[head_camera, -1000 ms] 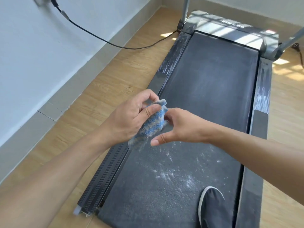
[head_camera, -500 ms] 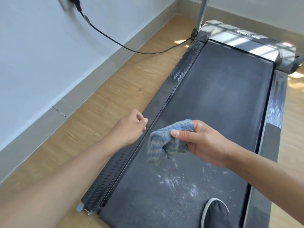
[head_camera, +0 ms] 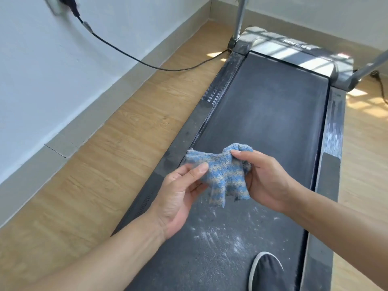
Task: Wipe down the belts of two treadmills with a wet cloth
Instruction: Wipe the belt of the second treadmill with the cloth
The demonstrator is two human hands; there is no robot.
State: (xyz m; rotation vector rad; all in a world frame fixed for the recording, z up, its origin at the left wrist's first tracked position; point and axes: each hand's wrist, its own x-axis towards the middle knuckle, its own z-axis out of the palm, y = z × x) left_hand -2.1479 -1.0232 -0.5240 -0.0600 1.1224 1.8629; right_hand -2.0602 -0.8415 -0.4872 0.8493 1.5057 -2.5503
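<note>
A blue and grey striped cloth (head_camera: 220, 175) hangs in the air above the dark treadmill belt (head_camera: 262, 114). My left hand (head_camera: 178, 194) pinches its left edge between thumb and fingers. My right hand (head_camera: 266, 179) grips the cloth's upper right part, thumb on top. Between the two hands the cloth is spread out, its lower edge dangling. White dust (head_camera: 218, 236) is scattered over the near part of the belt below the hands. The far part of the belt looks dull and faintly dusty.
A dark shoe with a white sole (head_camera: 266, 271) stands on the near belt. Black side rails (head_camera: 184, 148) flank the belt, and metal uprights (head_camera: 239, 19) rise at the far end. A black power cord (head_camera: 130, 57) runs from a wall socket across the wooden floor (head_camera: 100, 175).
My left hand, which had let go of the cloth half a second ago, has come back and taken its left edge. The cloth is now spread between both hands.
</note>
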